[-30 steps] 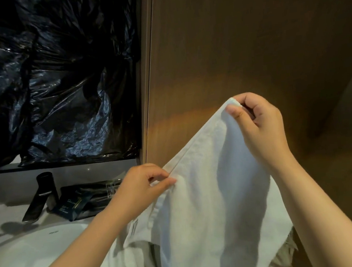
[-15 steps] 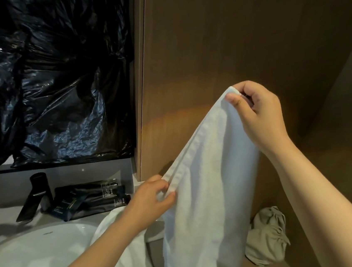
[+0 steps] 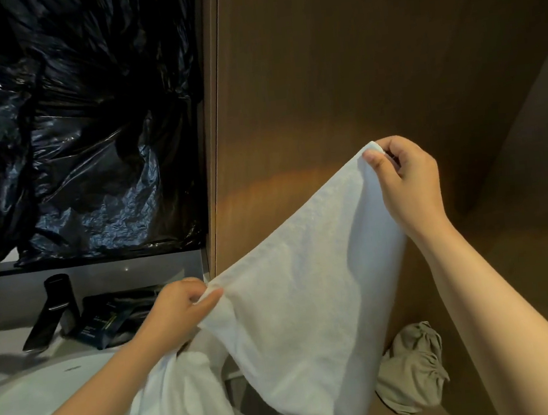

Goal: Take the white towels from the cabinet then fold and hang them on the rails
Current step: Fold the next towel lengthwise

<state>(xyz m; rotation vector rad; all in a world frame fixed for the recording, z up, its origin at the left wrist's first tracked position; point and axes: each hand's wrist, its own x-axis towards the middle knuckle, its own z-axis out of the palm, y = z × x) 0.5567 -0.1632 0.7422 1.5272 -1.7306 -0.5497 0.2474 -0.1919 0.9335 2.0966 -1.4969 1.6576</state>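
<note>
Both hands pinch the white towel (image 3: pixel 308 288), right hand (image 3: pixel 405 180) high, left hand (image 3: pixel 178 305) low; I should level the edge, keeping it taut before folding.

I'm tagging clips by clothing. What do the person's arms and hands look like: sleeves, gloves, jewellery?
Both forearms are bare as far as the frame shows, with no sleeve in view. The left hand and right hand wear no gloves; no ring, watch or bracelet shows on either.
</note>
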